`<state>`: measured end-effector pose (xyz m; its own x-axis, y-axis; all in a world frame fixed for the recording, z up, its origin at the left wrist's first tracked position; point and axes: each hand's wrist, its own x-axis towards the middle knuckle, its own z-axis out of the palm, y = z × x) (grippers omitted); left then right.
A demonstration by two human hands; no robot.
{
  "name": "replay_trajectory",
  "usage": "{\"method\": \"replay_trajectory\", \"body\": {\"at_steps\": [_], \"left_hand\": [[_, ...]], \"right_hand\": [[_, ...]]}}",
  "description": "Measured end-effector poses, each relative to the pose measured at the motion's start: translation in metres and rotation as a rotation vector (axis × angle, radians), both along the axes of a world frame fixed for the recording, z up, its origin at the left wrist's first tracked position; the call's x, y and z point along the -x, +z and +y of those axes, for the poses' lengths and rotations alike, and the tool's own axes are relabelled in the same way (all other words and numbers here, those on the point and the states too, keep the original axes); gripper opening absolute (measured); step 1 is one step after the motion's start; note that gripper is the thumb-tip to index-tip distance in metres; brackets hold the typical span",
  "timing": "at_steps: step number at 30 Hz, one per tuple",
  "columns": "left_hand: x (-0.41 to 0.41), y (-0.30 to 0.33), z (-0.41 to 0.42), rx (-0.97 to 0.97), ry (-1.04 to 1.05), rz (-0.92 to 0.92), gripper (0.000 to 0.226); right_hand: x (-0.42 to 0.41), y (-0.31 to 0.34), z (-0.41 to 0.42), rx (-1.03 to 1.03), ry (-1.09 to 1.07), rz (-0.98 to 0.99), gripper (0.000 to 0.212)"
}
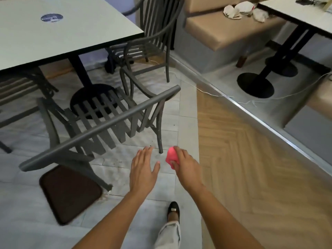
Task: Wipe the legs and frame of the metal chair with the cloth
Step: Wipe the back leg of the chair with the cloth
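Two hands near the chair [100, 123] leg: left hand [143, 169] spread wide, right hand [186, 168] gripping cloth [170, 156].

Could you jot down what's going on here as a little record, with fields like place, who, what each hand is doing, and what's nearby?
place: tiled floor beside a table
chair: grey metal chair, tilted
left hand: left hand open, empty
right hand: right hand gripping pink cloth
cloth position: near the chair's rear leg, contact unclear
nearby: brown tray on the floor
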<state>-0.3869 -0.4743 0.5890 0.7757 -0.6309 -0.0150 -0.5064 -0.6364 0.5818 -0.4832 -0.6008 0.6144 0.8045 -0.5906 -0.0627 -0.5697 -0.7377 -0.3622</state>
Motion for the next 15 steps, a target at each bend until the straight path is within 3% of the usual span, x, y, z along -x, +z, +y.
{"method": "replay_trajectory", "body": {"at_steps": [15], "left_hand": [[-0.025, -0.032, -0.163, -0.085, 0.251, 0.1, 0.052]], "right_hand": [[-0.078, -0.031, -0.184, -0.037, 0.327, 0.011, 0.047]]}}
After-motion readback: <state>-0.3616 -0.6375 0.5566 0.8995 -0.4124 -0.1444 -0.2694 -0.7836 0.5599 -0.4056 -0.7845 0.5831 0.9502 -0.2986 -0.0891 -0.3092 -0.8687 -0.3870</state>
